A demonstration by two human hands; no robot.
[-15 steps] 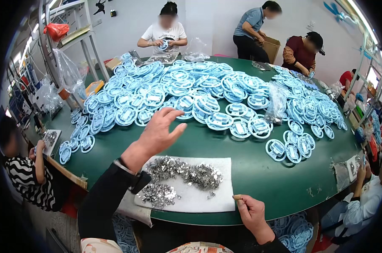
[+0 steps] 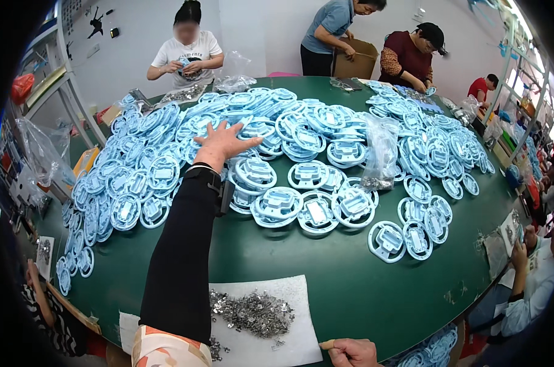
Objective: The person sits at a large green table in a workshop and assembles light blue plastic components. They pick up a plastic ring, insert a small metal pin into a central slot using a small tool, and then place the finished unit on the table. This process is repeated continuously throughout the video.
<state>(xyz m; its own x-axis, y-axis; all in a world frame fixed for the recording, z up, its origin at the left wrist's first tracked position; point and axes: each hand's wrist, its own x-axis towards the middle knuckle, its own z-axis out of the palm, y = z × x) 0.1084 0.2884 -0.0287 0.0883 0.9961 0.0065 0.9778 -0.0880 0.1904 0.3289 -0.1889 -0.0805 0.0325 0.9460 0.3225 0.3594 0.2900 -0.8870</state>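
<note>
My left hand [image 2: 223, 147] reaches far out over a big heap of light-blue plastic toy steering wheels [image 2: 318, 211]. Its fingers are spread, and nothing shows in its grasp; whether the fingertips touch a wheel I cannot tell. Low in the view, my right hand [image 2: 354, 353] is curled beside the right edge of a white foam pad [image 2: 294, 292]. A tan covering shows at one fingertip; anything held inside those fingers is hidden. Small shiny metal pieces [image 2: 257, 313] lie piled on the pad, partly behind my left sleeve.
The green table [image 2: 277, 254] carries the heap. A clear plastic bag [image 2: 380, 150] lies on it. Co-workers sit around the table, one handling a blue part at the far side; another stands by a cardboard box [image 2: 358, 58]. More blue wheels [image 2: 435, 350] sit below the table edge.
My left hand has moved forward from above the pad to over the heap, its fingers spreading. The view has shifted, so the pad and my right hand appear lower.
</note>
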